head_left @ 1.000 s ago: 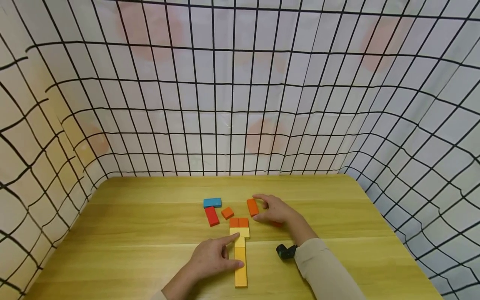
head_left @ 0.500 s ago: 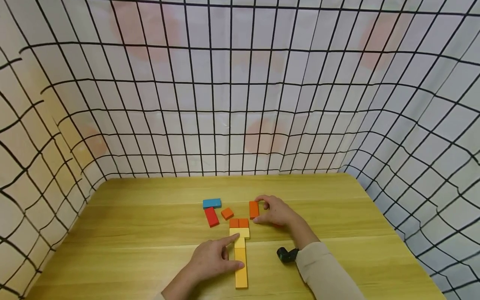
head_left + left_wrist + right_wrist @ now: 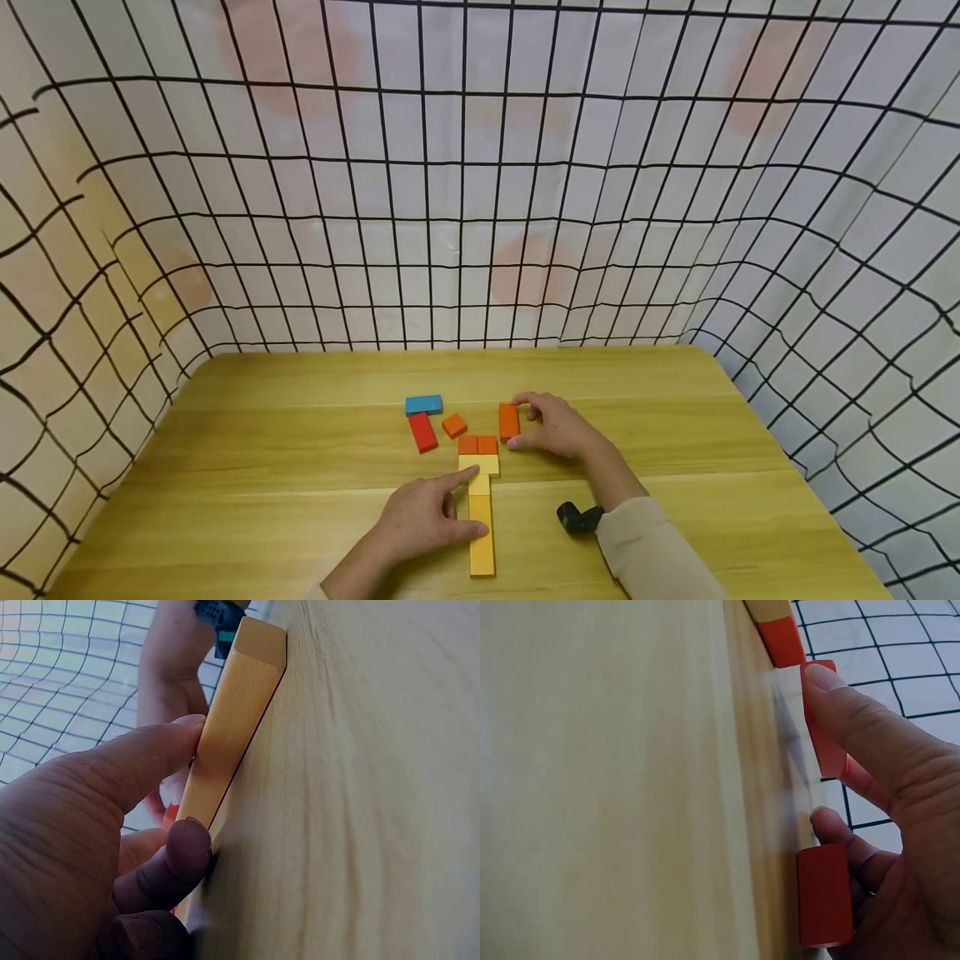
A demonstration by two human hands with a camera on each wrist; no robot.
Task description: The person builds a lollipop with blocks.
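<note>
Fingers of my right hand [image 3: 558, 427] pinching an orange rectangular block [image 3: 509, 422] end to end, beyond two smaller orange blocks [image 3: 487, 445]; left hand [image 3: 420, 518] kinda spread, thumb and index on yellow blocks [image 3: 482, 558]; blue block [image 3: 423, 406] farther left.

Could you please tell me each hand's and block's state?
Left hand: index finger on pale block, thumb on yellow strip.
Right hand: pinching long orange block.
Long orange block: gripped at its ends.
Yellow strip: flat, lengthwise.
Small yellow block: flat, at strip's end.
Pale block: flat, crosswise.
Orange squares: flat, side by side.
Small orange block: flat, askew.
Blue block: flat, crosswise.
Red block: flat, slanted.
Second red block: beside right hand.
</note>
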